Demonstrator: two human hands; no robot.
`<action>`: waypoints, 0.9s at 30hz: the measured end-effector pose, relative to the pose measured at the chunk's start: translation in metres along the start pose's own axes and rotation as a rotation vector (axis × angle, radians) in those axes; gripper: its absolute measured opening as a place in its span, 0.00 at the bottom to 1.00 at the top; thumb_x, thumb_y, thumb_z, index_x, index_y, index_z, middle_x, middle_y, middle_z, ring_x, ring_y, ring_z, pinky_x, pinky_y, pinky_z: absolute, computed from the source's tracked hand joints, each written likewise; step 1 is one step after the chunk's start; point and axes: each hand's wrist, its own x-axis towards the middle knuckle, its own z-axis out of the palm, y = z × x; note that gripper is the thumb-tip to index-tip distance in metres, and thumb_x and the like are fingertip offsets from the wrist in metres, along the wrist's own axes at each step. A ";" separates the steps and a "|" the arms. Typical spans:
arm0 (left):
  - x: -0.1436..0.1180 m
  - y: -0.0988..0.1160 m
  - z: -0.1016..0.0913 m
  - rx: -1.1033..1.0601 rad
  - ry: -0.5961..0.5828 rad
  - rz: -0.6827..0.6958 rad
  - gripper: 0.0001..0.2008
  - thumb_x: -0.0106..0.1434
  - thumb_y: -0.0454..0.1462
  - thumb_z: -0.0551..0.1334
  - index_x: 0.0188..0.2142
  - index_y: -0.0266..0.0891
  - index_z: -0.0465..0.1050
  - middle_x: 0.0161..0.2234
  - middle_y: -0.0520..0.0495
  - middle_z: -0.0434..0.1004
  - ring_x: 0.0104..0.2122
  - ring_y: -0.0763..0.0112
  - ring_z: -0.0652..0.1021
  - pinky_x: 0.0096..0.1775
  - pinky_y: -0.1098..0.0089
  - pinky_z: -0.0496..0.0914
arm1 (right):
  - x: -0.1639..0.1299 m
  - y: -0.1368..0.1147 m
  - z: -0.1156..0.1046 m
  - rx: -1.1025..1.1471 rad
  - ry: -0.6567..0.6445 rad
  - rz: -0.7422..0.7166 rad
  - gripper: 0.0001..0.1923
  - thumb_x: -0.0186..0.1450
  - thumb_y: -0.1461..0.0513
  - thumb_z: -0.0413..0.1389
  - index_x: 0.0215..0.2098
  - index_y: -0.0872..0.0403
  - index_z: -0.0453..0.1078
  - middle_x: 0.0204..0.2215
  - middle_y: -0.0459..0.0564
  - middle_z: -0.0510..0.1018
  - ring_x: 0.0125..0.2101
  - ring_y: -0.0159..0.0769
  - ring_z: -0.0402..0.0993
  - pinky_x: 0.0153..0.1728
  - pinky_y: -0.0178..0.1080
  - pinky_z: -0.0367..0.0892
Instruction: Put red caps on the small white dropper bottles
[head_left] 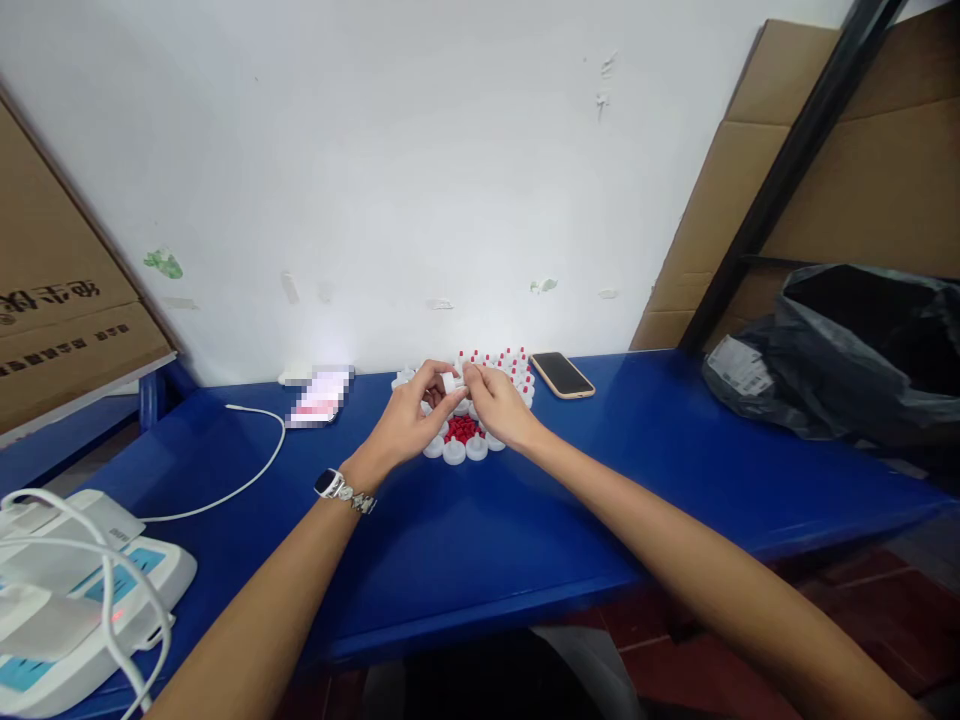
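Note:
My left hand [409, 415] and my right hand [496, 402] meet above the far middle of a blue table [465, 545]. Together they pinch a small white cap [450, 382] between their fingertips. Just below the hands lies a pile of small red pieces [463, 429], ringed by several white caps [454, 452]. Behind the hands stand several white caps with red tips [513, 360]. A watch [334, 486] is on my left wrist.
A phone [562, 374] lies face up right of the caps. A white cable [247, 470] runs from a blurred item [321, 396] on the left. A white device [82, 590] sits at the near left corner. Black plastic bag [847, 350] at right, cardboard boxes [52, 300] at left.

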 end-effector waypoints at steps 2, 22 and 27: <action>0.001 0.004 0.001 -0.094 -0.036 -0.063 0.15 0.68 0.49 0.58 0.45 0.40 0.67 0.25 0.55 0.65 0.26 0.74 0.67 0.30 0.72 0.63 | -0.003 0.000 -0.001 0.005 0.023 -0.006 0.22 0.72 0.50 0.40 0.24 0.52 0.55 0.19 0.41 0.60 0.23 0.30 0.57 0.26 0.36 0.52; 0.001 0.007 0.002 -0.281 -0.071 -0.143 0.21 0.65 0.54 0.58 0.44 0.39 0.69 0.31 0.48 0.72 0.30 0.71 0.72 0.33 0.70 0.67 | -0.013 0.001 -0.007 -0.017 0.074 0.011 0.24 0.72 0.48 0.40 0.23 0.51 0.54 0.19 0.42 0.60 0.22 0.30 0.57 0.26 0.36 0.54; 0.000 0.009 0.007 -0.188 -0.025 -0.014 0.17 0.66 0.49 0.60 0.47 0.40 0.66 0.33 0.50 0.70 0.32 0.72 0.70 0.36 0.71 0.66 | -0.014 0.005 -0.008 0.052 0.085 0.029 0.24 0.71 0.46 0.40 0.23 0.51 0.54 0.19 0.42 0.60 0.22 0.30 0.56 0.26 0.36 0.54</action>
